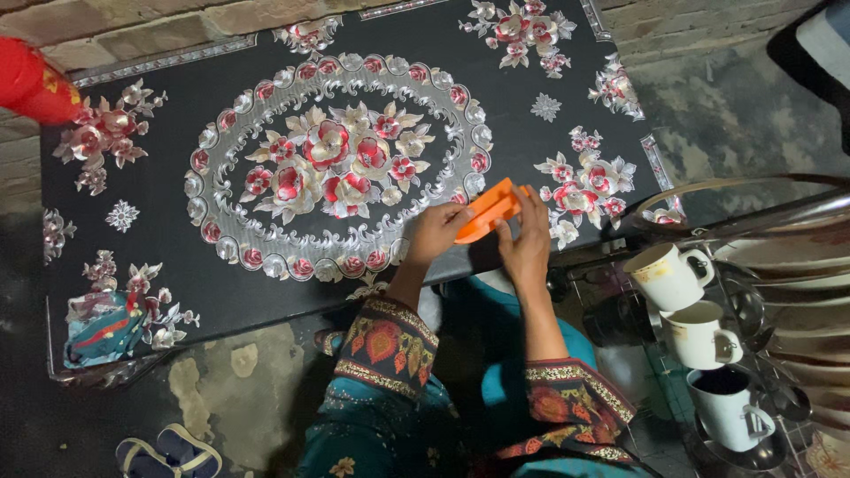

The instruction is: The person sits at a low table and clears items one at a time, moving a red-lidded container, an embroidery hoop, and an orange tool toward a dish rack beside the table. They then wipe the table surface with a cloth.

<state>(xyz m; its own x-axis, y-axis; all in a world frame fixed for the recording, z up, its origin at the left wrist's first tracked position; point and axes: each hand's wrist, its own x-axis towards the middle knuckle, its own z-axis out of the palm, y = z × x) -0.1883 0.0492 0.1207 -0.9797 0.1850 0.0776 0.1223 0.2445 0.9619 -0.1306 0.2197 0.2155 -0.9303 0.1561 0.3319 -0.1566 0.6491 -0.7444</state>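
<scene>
Clearly the orange sheet (486, 212) looks light, thin and bendy, likely paper or soft plastic, so pinching its edges seems the safest hold. Both hands close on it: the left hand (436, 232) takes the near edge, the right hand (526, 243) the far side. Beneath the grip lies a black tabletop (159, 199) with raised silver-and-red flowers; right of it, white mugs (668, 276) on a metal rack (761, 221); behind, brick wall (133, 26)
</scene>
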